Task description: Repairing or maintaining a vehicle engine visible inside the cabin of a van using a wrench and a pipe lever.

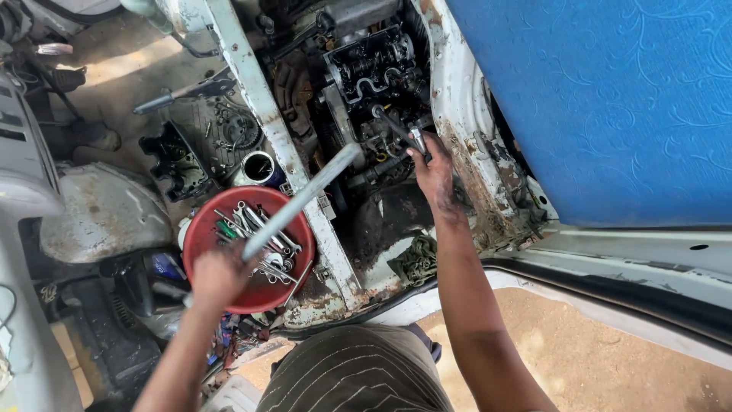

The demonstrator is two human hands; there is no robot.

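Observation:
My left hand [219,275] grips the near end of a long grey metal bar [305,197] that slants up and right toward the open engine [374,65]; hand and bar are blurred. Lower on the engine, my right hand [431,169] holds a small metal tool [417,139] with a dark shaft against greasy parts. Under my left hand sits a red round bowl [200,229] filled with several spanners and sockets [263,236].
A rusty white frame rail [263,107] runs between bowl and engine. A blue padded panel [610,99] fills the upper right. A black tray of parts [177,162], a metal can [258,166] and a green rag [416,259] lie nearby. Sandy ground [579,351] lies below.

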